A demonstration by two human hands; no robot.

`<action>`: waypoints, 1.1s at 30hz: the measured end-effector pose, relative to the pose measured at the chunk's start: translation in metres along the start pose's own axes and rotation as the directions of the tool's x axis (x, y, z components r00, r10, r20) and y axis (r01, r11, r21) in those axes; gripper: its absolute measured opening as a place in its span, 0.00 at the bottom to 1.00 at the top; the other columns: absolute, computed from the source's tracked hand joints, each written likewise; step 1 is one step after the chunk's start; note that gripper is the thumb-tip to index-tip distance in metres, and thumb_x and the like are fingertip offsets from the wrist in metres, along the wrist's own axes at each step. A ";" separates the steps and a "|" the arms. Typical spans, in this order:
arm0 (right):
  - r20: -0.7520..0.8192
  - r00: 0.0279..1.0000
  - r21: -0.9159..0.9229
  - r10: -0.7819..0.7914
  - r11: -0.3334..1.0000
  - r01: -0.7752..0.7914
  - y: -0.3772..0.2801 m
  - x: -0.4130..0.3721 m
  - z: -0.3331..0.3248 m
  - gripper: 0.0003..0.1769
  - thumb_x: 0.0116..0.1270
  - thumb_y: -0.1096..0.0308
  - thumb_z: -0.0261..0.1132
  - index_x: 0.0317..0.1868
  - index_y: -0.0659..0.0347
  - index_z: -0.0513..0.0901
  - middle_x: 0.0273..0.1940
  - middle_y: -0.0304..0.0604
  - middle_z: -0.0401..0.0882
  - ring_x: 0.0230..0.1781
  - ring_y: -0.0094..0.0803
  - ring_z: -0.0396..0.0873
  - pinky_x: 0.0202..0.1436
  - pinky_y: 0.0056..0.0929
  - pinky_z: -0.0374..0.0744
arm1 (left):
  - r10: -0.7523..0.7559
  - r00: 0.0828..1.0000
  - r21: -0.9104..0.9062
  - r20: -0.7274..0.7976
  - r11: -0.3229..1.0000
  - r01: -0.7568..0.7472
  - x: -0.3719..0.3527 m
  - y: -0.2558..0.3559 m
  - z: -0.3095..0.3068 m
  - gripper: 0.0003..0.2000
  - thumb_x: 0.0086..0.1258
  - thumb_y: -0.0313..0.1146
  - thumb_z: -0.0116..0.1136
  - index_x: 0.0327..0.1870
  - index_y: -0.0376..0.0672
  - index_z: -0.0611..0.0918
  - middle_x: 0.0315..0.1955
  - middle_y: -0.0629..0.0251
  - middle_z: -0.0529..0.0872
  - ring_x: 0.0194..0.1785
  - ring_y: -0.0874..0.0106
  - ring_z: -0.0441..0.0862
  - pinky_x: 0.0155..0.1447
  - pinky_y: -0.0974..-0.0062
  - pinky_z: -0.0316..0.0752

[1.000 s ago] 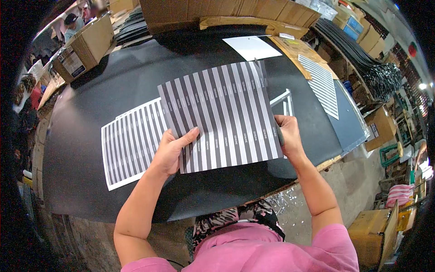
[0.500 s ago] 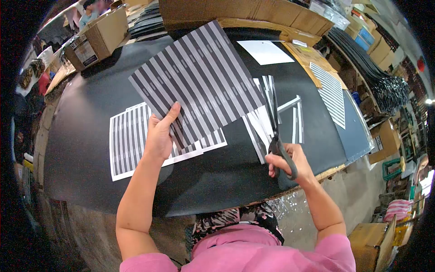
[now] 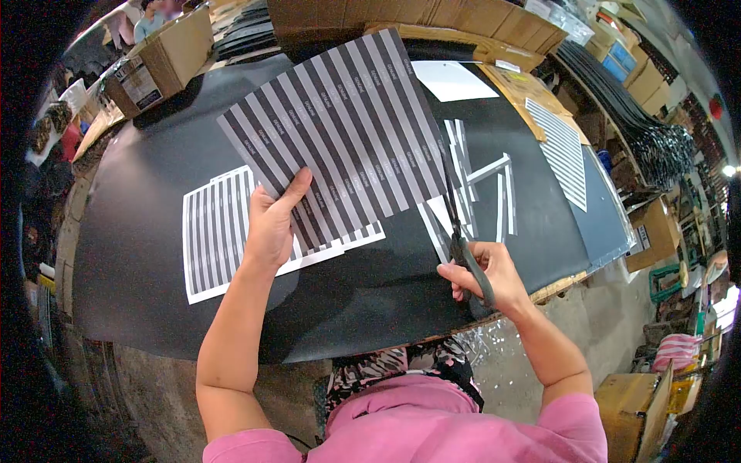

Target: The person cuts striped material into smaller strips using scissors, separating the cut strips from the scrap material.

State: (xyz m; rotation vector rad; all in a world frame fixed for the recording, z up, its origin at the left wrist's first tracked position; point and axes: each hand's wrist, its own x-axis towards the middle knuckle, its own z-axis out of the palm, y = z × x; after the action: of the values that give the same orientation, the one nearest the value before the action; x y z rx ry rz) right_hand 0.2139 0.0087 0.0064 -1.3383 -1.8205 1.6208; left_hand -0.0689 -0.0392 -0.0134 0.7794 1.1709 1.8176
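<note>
My left hand point(image 3: 276, 220) pinches the lower left part of a grey and black striped sheet point(image 3: 347, 123), thumb on top, and holds it tilted above the table. My right hand point(image 3: 490, 276) is closed round the handles of black scissors point(image 3: 468, 258). Their blades point up along the sheet's right edge; whether they touch it is hard to tell. Under and left of the held sheet lie more striped sheets with white borders point(image 3: 216, 239). Narrow cut strips point(image 3: 502, 197) lie scattered on the black tabletop, right of the scissors.
On the black table point(image 3: 147, 285), a white sheet point(image 3: 455, 81) lies at the back and another striped sheet point(image 3: 557, 150) at the right. A cardboard box point(image 3: 162, 65) stands at the back left. A person point(image 3: 147, 23) is beyond it. Paper scraps point(image 3: 490, 343) litter the floor.
The scissors and my right hand have moved slightly left, and the blades now lie along the sheet's right edge. The held sheet has turned a little. A strip by the blades is no longer there.
</note>
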 end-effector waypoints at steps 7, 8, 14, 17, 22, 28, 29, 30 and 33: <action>-0.010 1.000 0.012 0.014 1.000 -0.014 -0.002 0.001 -0.001 0.14 0.55 0.65 0.71 0.27 0.68 0.78 0.19 0.39 0.77 0.17 0.21 0.76 0.23 0.19 0.75 | -0.007 1.000 0.015 0.016 1.000 0.007 0.001 -0.003 -0.001 0.15 0.62 0.36 0.63 0.45 0.37 0.79 0.42 0.63 0.83 0.46 0.75 0.78 0.51 0.75 0.72; -0.009 1.000 0.007 0.008 1.000 -0.008 -0.002 0.001 -0.001 0.14 0.55 0.65 0.71 0.27 0.68 0.78 0.19 0.39 0.77 0.17 0.21 0.76 0.22 0.19 0.75 | -0.005 1.000 0.015 0.020 1.000 0.005 0.001 -0.003 -0.002 0.15 0.62 0.36 0.63 0.45 0.37 0.79 0.42 0.63 0.83 0.46 0.75 0.78 0.52 0.75 0.72; -0.002 1.000 -0.001 -0.002 1.000 0.002 -0.001 0.001 -0.002 0.14 0.55 0.65 0.71 0.27 0.67 0.78 0.19 0.39 0.77 0.17 0.21 0.76 0.22 0.18 0.74 | -0.019 1.000 0.022 0.024 1.000 0.019 0.001 -0.003 -0.001 0.14 0.62 0.36 0.63 0.45 0.37 0.79 0.42 0.63 0.83 0.46 0.75 0.78 0.52 0.75 0.71; -0.009 1.000 0.008 -0.005 1.000 0.005 0.000 0.002 -0.001 0.14 0.55 0.64 0.71 0.27 0.67 0.78 0.18 0.39 0.77 0.17 0.21 0.76 0.22 0.18 0.74 | -0.016 1.000 0.021 0.010 1.000 0.016 0.000 -0.002 0.001 0.14 0.63 0.36 0.63 0.45 0.37 0.79 0.42 0.63 0.83 0.46 0.75 0.78 0.52 0.75 0.71; -0.015 1.000 -0.003 0.002 1.000 -0.002 0.000 0.002 -0.001 0.14 0.55 0.64 0.71 0.28 0.67 0.78 0.18 0.39 0.77 0.17 0.21 0.76 0.22 0.18 0.74 | -0.018 1.000 0.024 0.011 1.000 0.017 0.000 -0.003 0.000 0.15 0.63 0.36 0.63 0.45 0.36 0.79 0.42 0.62 0.83 0.45 0.75 0.78 0.52 0.75 0.71; -0.019 1.000 -0.016 -0.005 1.000 0.005 0.001 0.002 -0.001 0.14 0.55 0.64 0.71 0.28 0.67 0.79 0.18 0.38 0.76 0.17 0.20 0.76 0.22 0.17 0.74 | -0.012 1.000 0.021 0.019 1.000 0.011 0.001 -0.004 -0.001 0.14 0.63 0.35 0.62 0.45 0.36 0.79 0.42 0.62 0.83 0.46 0.75 0.78 0.51 0.76 0.71; -0.019 1.000 -0.015 -0.005 1.000 0.005 0.001 0.002 -0.001 0.14 0.55 0.64 0.71 0.28 0.67 0.79 0.18 0.38 0.76 0.17 0.20 0.76 0.22 0.17 0.74 | -0.011 1.000 0.028 0.009 1.000 0.011 0.001 -0.004 -0.001 0.14 0.63 0.35 0.62 0.45 0.36 0.79 0.42 0.62 0.83 0.46 0.75 0.78 0.51 0.76 0.71; -0.018 1.000 -0.015 -0.005 1.000 0.004 0.000 0.002 -0.001 0.14 0.55 0.64 0.71 0.28 0.67 0.79 0.18 0.38 0.76 0.17 0.20 0.76 0.22 0.17 0.74 | -0.012 1.000 0.028 0.009 1.000 0.011 0.001 -0.004 -0.001 0.14 0.63 0.35 0.62 0.45 0.36 0.79 0.42 0.62 0.83 0.46 0.75 0.78 0.51 0.76 0.71; -0.026 1.000 -0.016 0.000 1.000 -0.001 0.000 0.001 0.000 0.14 0.55 0.64 0.71 0.28 0.67 0.79 0.18 0.38 0.76 0.17 0.20 0.75 0.21 0.17 0.74 | -0.011 0.999 0.001 0.033 1.000 0.010 0.001 -0.005 -0.002 0.14 0.63 0.35 0.62 0.45 0.36 0.79 0.42 0.63 0.83 0.46 0.75 0.78 0.52 0.75 0.71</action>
State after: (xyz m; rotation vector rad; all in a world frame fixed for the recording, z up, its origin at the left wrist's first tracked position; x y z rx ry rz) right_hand 0.2134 0.0101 0.0065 -1.3607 -1.8224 1.5845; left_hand -0.0700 -0.0377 -0.0187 0.7992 1.1527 1.7895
